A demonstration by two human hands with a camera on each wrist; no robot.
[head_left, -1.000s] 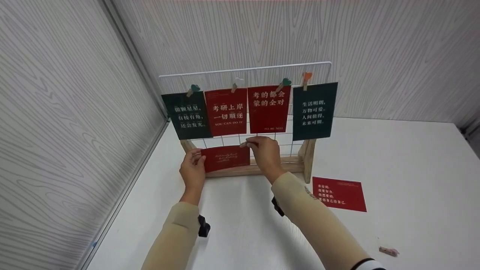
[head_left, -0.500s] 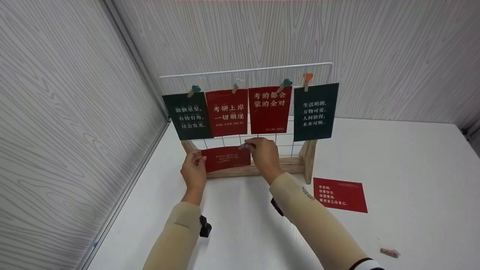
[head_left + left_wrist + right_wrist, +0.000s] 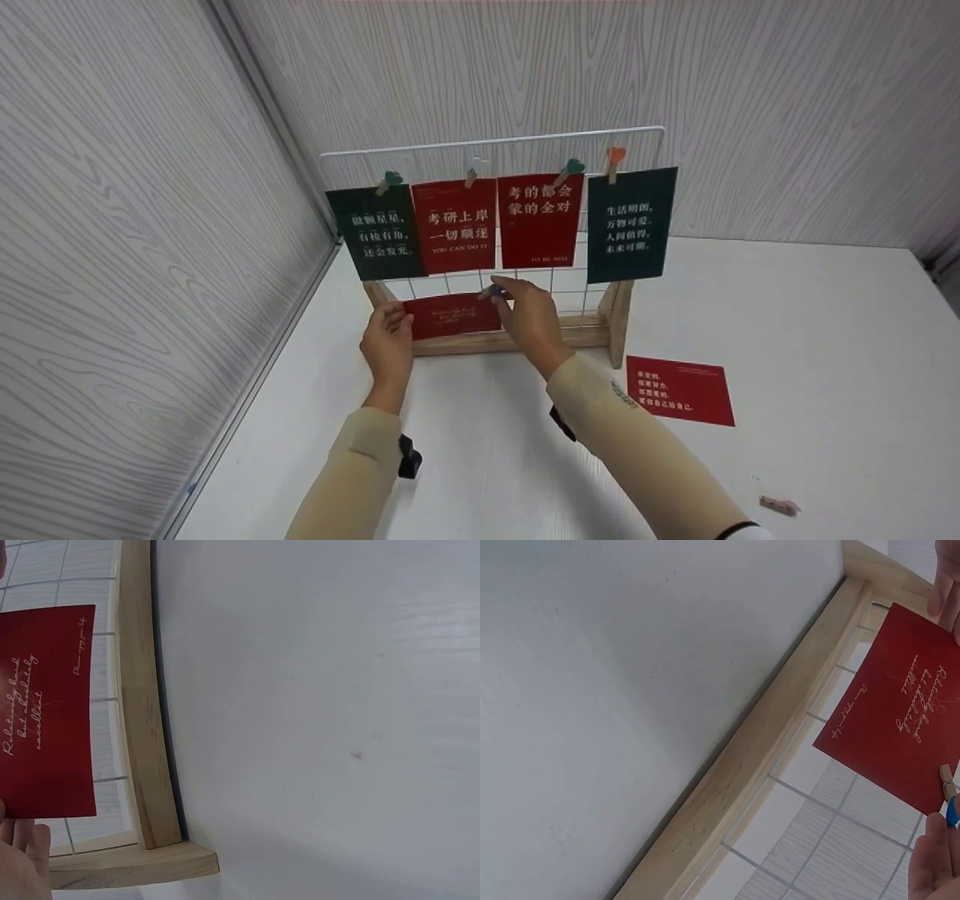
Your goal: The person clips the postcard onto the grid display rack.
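Note:
A red card with white script [image 3: 450, 315] is held sideways against the lower part of a wire grid rack [image 3: 570, 281]. My left hand [image 3: 386, 345] pinches its left edge between thumb and fingers. At the upper right corner, my right hand [image 3: 534, 315] pinches a small wooden clothespin [image 3: 946, 780] with a blue end, whose tip overlaps the card. The right wrist view shows the clothespin lying over the card's corner, beside my right fingers. In the left wrist view, the card [image 3: 49, 720] stands in front of the grid, above the wooden base bar [image 3: 142, 727].
Clothespins hold two dark green cards [image 3: 632, 225] and two red cards [image 3: 459, 225] along the rack's upper part. Another red card [image 3: 681, 390] lies on the white table [image 3: 810, 322] at right. A spare clothespin [image 3: 778, 505] lies nearer the front.
My right fingers have shifted on the clothespin, and its blue end now shows. The card's lower edge has moved up slightly at the left; my left hand keeps its hold.

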